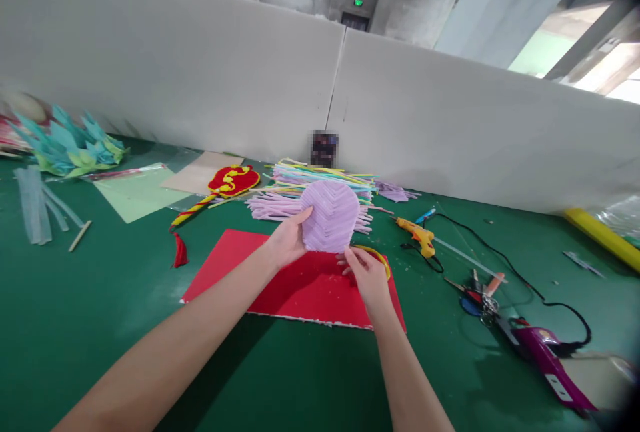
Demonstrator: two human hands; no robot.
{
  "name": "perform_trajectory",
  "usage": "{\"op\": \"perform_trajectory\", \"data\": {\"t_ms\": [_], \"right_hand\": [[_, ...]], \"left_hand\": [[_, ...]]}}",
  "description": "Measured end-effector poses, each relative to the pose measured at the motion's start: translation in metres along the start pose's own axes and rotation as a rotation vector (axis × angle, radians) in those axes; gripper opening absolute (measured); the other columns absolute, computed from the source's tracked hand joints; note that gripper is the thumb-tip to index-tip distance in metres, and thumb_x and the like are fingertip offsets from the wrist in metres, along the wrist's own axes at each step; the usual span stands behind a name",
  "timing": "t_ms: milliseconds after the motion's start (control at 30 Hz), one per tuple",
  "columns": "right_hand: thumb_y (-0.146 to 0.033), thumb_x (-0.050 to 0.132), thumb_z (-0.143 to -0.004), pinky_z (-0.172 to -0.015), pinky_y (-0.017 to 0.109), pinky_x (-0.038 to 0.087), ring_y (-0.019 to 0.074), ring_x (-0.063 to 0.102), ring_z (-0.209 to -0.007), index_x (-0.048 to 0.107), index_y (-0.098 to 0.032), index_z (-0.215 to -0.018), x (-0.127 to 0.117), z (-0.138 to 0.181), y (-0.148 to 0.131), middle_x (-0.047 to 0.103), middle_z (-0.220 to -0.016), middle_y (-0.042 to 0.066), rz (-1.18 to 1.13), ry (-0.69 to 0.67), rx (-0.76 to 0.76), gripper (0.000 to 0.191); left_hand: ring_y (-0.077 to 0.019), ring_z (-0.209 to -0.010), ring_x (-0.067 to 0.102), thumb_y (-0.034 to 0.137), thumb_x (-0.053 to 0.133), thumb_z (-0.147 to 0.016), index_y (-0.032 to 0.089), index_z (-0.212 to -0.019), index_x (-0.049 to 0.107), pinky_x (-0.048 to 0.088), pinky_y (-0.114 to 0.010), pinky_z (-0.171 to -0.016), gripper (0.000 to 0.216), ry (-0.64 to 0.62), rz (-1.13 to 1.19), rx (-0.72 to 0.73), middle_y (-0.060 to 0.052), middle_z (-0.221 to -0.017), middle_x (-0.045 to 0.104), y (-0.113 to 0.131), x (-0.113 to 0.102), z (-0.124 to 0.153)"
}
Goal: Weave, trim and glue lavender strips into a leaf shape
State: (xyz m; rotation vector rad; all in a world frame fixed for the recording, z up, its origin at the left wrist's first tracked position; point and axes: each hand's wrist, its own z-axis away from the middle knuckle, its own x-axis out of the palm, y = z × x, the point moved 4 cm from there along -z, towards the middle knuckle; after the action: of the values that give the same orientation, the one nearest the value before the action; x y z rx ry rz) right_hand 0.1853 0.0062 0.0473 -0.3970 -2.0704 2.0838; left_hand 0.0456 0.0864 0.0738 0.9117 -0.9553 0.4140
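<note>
A lilac, leaf-shaped panel (330,215) of fuzzy pipe cleaners in a chevron pattern is held up over a red board (310,299). Its left edge is gripped by my left hand (289,240), thumb on the front and fingers behind. At the lower right corner, my right hand (367,273) pinches the bottom edge, its other fingers curled. A yellow curved strip (383,260) shows just behind my right hand, partly hidden. Behind the panel lie bundles of pastel pipe cleaners (273,207).
Left of the board are a red-and-yellow fan-shaped piece (233,181) with a red tassel (180,251), and teal paper-like flowers (75,142). To the right are an orange glue gun (417,235), keys (483,299) and a purple power strip (553,365). A white partition (200,65) stands behind.
</note>
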Motion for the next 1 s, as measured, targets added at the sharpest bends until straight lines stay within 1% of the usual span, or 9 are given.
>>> {"op": "perform_trajectory", "data": {"t_ms": [100,167,267,400,633,733,833,933,1000], "right_hand": [[-0.053,0.067,-0.065,-0.052,0.026,0.049,0.0149,0.06,-0.055,0.067,-0.015,-0.076,0.001,0.001,0.0,0.069,-0.071,0.007,-0.006,-0.002,0.022,0.04],[-0.052,0.067,-0.065,-0.052,0.026,0.049,0.0143,0.058,-0.054,0.068,-0.015,-0.075,0.001,0.001,0.0,0.069,-0.07,0.006,-0.004,-0.003,0.023,0.038],[-0.052,0.067,-0.066,-0.052,0.027,0.049,0.0143,0.058,-0.053,0.069,-0.016,-0.076,-0.001,0.001,0.001,0.069,-0.07,0.006,-0.002,0.003,0.019,0.037],[-0.053,0.068,-0.064,-0.052,0.028,0.048,0.0152,0.058,-0.053,0.07,-0.017,-0.075,-0.002,0.001,0.002,0.069,-0.069,0.006,-0.015,0.014,0.011,0.038],[-0.054,0.069,-0.063,-0.052,0.029,0.049,0.0163,0.06,-0.054,0.069,-0.017,-0.073,0.0,0.001,0.002,0.069,-0.068,0.006,-0.026,0.011,0.02,0.039],[-0.054,0.069,-0.063,-0.052,0.028,0.049,0.0165,0.06,-0.055,0.069,-0.017,-0.072,0.0,0.002,0.001,0.069,-0.067,0.005,-0.029,0.007,0.023,0.038],[-0.054,0.066,-0.065,-0.053,0.028,0.049,0.0165,0.06,-0.057,0.069,-0.017,-0.074,-0.001,0.001,0.002,0.068,-0.067,0.005,-0.005,0.008,0.014,0.039],[-0.056,0.062,-0.069,-0.055,0.028,0.049,0.0173,0.06,-0.063,0.069,-0.016,-0.082,-0.009,-0.001,0.003,0.068,-0.072,0.005,0.01,0.089,0.007,0.043],[-0.057,0.06,-0.071,-0.058,0.028,0.05,0.0182,0.061,-0.068,0.068,-0.016,-0.089,-0.016,-0.003,0.003,0.069,-0.079,0.007,-0.013,0.157,-0.01,0.046]], "left_hand": [[-0.0233,-0.093,0.066,0.02,0.046,-0.088,0.008,-0.113,0.058,0.042,-0.041,-0.097,0.031,-0.024,-0.008,-0.029,-0.012,-0.095,0.071,-0.001,0.002,0.002],[-0.023,-0.094,0.065,0.022,0.045,-0.088,0.008,-0.111,0.06,0.042,-0.04,-0.097,0.03,-0.079,0.008,-0.045,-0.011,-0.095,0.071,-0.001,0.004,0.003],[-0.022,-0.096,0.064,0.028,0.046,-0.087,0.012,-0.1,0.064,0.042,-0.037,-0.097,0.027,-0.157,0.047,-0.049,-0.008,-0.09,0.072,0.002,0.005,0.004],[-0.0232,-0.096,0.063,0.036,0.052,-0.083,0.016,-0.086,0.065,0.044,-0.037,-0.094,0.024,-0.141,0.029,-0.051,-0.004,-0.08,0.072,0.004,0.003,0.005],[-0.0259,-0.101,0.061,0.04,0.051,-0.082,0.016,-0.09,0.065,0.043,-0.04,-0.094,0.029,-0.142,0.012,-0.047,-0.006,-0.084,0.072,0.004,-0.001,0.002],[-0.0248,-0.101,0.061,0.036,0.052,-0.082,0.014,-0.094,0.065,0.043,-0.038,-0.094,0.028,-0.16,-0.015,-0.045,-0.007,-0.089,0.072,0.002,-0.003,0.001],[-0.0223,-0.094,0.065,0.021,0.056,-0.08,0.013,-0.097,0.065,0.045,-0.036,-0.093,0.021,-0.123,-0.125,0.009,-0.008,-0.092,0.072,-0.001,-0.006,0.0],[-0.0198,-0.083,0.067,0.008,0.059,-0.074,0.012,-0.096,0.066,0.048,-0.034,-0.087,0.023,-0.078,-0.241,0.067,-0.009,-0.092,0.072,-0.006,-0.01,0.0],[-0.0194,-0.079,0.067,0.006,0.06,-0.073,0.011,-0.093,0.067,0.05,-0.033,-0.084,0.022,-0.066,-0.275,0.053,-0.009,-0.091,0.072,-0.011,-0.01,0.001]]}}
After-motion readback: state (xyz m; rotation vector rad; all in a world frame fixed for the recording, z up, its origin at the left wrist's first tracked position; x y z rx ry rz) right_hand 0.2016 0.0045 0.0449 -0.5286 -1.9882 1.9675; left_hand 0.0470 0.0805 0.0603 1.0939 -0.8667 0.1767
